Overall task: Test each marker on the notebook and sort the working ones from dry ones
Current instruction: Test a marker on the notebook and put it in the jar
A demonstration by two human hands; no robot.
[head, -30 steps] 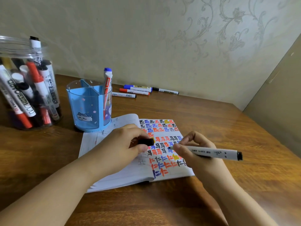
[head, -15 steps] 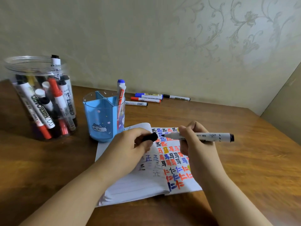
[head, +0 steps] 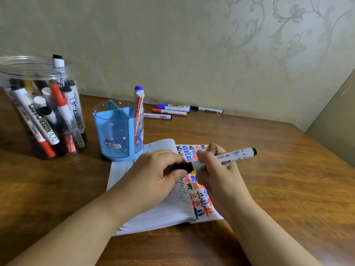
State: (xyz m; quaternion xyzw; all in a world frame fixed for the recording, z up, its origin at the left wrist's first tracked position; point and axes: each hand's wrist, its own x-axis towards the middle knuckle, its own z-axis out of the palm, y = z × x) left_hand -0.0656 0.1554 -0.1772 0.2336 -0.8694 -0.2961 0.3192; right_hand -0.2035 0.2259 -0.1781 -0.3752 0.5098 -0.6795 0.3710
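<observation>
An open notebook (head: 169,214) lies on the wooden table, its right page covered in red, blue and black marks. Above it, my right hand (head: 217,173) grips a white marker (head: 226,157) with a black end. My left hand (head: 157,175) pinches the black cap (head: 182,167), which sits on the marker's tip. A clear jar (head: 38,106) at the left holds several markers. A blue divided pen holder (head: 117,131) behind the notebook holds a blue-capped marker (head: 138,104).
Several markers (head: 172,110) lie in a loose row by the wall behind the holder. A patterned wall stands at the back, and a plain panel borders the table on the right. Bare wood stretches to the right of the notebook.
The marker tip has lifted off the page and gone into the black cap held by my left hand. Both hands have come together above the notebook.
</observation>
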